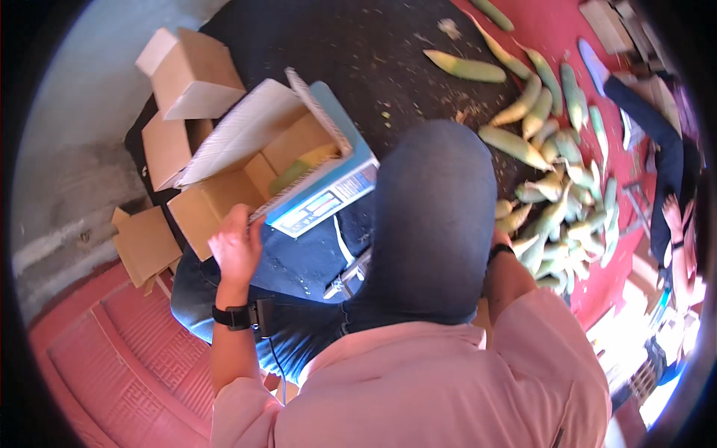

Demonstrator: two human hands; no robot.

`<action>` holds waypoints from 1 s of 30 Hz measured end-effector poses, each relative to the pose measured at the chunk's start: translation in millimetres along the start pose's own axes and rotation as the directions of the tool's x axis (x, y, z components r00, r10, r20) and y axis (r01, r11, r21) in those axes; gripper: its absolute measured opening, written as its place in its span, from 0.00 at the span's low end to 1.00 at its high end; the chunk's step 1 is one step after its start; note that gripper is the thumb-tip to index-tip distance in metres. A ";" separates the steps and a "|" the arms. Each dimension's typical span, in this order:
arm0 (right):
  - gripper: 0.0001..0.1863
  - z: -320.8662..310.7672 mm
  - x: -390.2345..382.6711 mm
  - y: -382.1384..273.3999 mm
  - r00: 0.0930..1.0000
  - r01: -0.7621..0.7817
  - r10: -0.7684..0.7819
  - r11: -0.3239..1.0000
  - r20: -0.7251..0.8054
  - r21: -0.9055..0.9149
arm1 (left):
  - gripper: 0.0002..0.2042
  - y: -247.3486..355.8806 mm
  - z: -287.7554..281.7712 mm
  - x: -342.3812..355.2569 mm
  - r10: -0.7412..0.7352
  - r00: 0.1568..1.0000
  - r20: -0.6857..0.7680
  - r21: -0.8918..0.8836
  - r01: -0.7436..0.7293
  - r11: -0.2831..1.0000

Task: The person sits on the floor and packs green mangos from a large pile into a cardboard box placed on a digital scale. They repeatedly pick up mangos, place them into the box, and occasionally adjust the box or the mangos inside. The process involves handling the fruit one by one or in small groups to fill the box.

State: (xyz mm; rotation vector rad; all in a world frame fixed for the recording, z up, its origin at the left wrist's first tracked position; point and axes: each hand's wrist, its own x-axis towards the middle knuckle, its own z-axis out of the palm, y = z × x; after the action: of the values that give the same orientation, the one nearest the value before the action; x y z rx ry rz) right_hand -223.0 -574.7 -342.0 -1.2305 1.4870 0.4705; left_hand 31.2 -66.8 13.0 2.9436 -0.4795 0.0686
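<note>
My left hand (237, 243) grips the near edge of an open cardboard box (213, 216), its fingers closed on the flap. The box rests tilted on a blue digital scale (328, 201) with a display panel. Inside it shows part of a long green radish (299, 170); the flaps hide the rest. My right hand (500, 240) reaches down past my raised knee, beside a heap of green-and-white radishes (553, 216). The knee hides most of its fingers, so what it touches cannot be made out.
Open cardboard boxes (196, 75) stand by the wall at left, another (146, 246) nearer me. Loose radishes (467, 67) lie on the dark mat (343, 45) and red floor (549, 30). At far right another person's arm (676, 224) and dark-clothed leg (657, 127) show beside the heap.
</note>
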 end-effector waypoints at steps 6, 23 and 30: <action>0.18 10.7 -78.3 -41.1 0.879 0.227 -0.333 0.921 0.340 0.315 | 0.09 -11.8 -6.4 -7.5 -0.006 1.000 -0.008 -0.025 0.006 1.000; 0.40 122.2 -485.2 -322.4 0.137 0.972 -0.645 -0.058 0.752 -0.226 | 0.04 -15.7 6.5 -17.3 0.097 0.995 -0.032 -0.101 -0.100 0.990; 0.30 377.0 -460.7 -307.7 0.497 0.478 -0.075 -0.808 0.865 -0.345 | 0.04 -19.5 8.3 -19.8 0.077 0.992 -0.098 -0.164 -0.092 0.982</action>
State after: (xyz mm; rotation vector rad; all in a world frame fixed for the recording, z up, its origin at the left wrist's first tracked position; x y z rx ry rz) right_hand 162.3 -184.9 43.5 -2.9255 -1.0150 1.2294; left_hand 18.8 -43.8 0.5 2.7414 -0.5671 0.1644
